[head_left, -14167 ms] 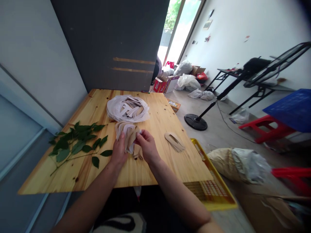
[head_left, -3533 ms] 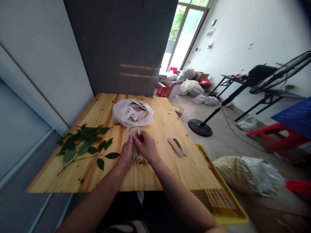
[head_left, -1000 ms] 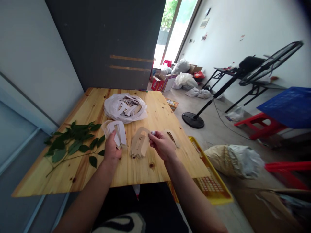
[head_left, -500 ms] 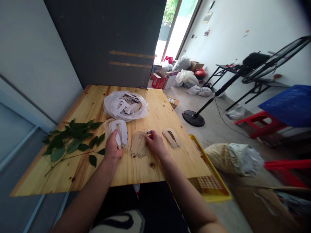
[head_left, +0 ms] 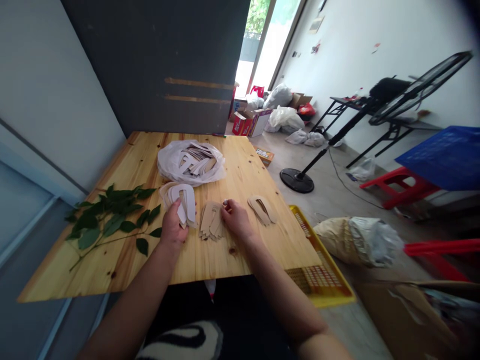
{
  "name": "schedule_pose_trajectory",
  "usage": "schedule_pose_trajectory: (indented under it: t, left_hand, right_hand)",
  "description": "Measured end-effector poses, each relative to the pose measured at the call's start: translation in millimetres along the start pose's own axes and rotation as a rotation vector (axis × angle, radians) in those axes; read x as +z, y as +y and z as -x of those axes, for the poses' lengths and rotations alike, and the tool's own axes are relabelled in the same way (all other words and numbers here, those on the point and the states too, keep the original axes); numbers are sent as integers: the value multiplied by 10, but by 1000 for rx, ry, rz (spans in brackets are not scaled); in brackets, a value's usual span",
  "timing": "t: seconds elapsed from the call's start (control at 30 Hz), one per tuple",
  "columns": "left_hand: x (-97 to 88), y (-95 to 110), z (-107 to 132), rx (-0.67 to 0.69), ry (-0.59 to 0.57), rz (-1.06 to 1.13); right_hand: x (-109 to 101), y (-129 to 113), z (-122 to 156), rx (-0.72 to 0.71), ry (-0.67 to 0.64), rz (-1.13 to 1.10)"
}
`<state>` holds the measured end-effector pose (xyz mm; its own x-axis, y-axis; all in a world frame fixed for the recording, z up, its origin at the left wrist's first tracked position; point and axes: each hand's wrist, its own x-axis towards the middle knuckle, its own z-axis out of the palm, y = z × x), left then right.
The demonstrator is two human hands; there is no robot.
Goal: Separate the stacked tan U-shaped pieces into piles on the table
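Well, the left hand (head_left: 173,225) is clenched around a bundle of pale U-shaped card cutouts (head_left: 182,201), a little left of the frame's centre. The bundle stands tilted, with its long axis running up the frame, its closed, rounded end pointing away from the person and its legs coming down into the fingers.

Just to the right, a fanned stack of tan cutouts (head_left: 210,221) lies flat on the wooden surface (head_left: 240,165). Its long axis also runs roughly up and down the frame, with the pointed tips toward the person. The right hand (head_left: 236,219) sits beside this stack, fingers lightly curled, fingertips (head_left: 225,204) at its upper right edge; whether they grip anything, I cannot tell.

Further right, a smaller stack of cutouts (head_left: 261,209) lies slanted, its legs pointing toward the lower right. Near the top of the surface, a white plastic bag (head_left: 167,167) holds a heap of loose cutouts (head_left: 195,162). A leafy green branch (head_left: 108,215) lies at the left, its stem running toward the lower left. A yellow plastic crate (head_left: 305,230) sits on the floor just past the surface's right edge.
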<state>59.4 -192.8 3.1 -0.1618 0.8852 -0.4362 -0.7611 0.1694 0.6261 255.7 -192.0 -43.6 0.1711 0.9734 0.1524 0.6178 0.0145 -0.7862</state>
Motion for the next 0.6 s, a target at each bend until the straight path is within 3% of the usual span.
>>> schedule_pose_trajectory:
  t: [0.13,0.27,0.47,0.6]
  left_hand:
    - [-1,-9,9,-42,-32,6]
    - [25,-5,40,-69,-42,25]
    - [1,-45,33,-63,-148,12]
    - [-39,-111,-1,-44,-199,23]
  right_hand:
    - [-54,-56,20,17,41,-74]
    - [-64,-262,128,-127,97,-142]
    - [90,-584,64,-178,81,-241]
    - [158,-721,-22,-248,122,-190]
